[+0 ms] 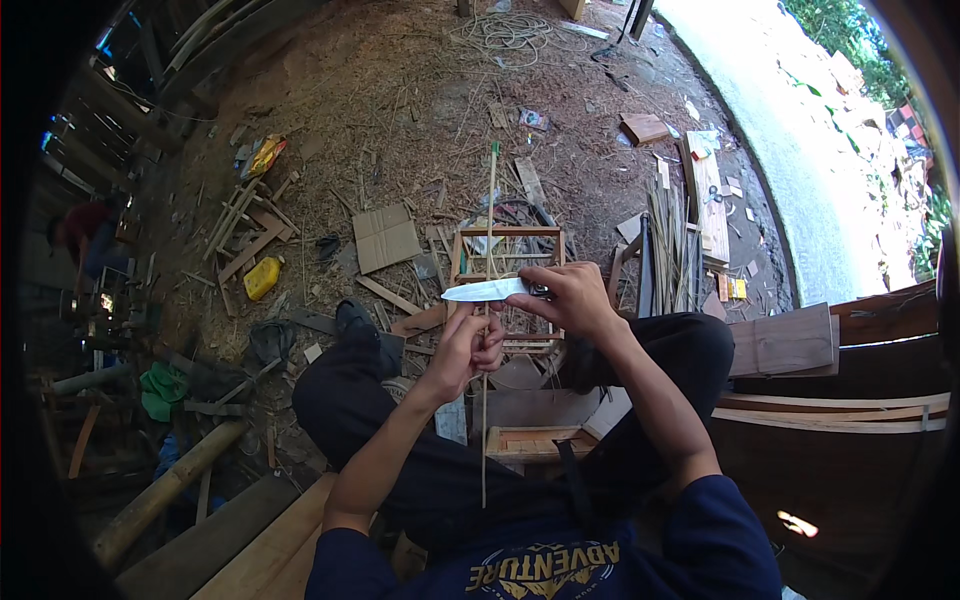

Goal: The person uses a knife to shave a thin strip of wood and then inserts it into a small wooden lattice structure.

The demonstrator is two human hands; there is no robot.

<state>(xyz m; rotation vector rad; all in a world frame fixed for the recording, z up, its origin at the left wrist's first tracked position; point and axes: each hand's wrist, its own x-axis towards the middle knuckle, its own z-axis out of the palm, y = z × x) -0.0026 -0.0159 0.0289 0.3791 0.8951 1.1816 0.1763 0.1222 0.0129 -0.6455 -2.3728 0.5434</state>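
My right hand [572, 300] is closed around the handle of a knife [478, 292], its pale blade pointing left and lying across a thin strip. Just below the blade, my left hand [462, 352] pinches that long light strip [485, 440], which looks like split bamboo or cane. The strip runs nearly upright in the picture, from a green tip [494, 148] down to my lap. Fingers hide part of the strip and most of the knife handle. Beyond my hands, a rectangular wooden frame [510, 231] sits between my legs, partly covered by the hands and blade.
Flattened cardboard [387, 238] and a yellow container [262, 278] lie left on the littered ground. A bundle of thin strips [672, 250] and a board [715, 220] with scissors lie right. Boards [785, 343] flank my right knee; a log [170, 492] slants lower left. Another person [85, 235] is far left.
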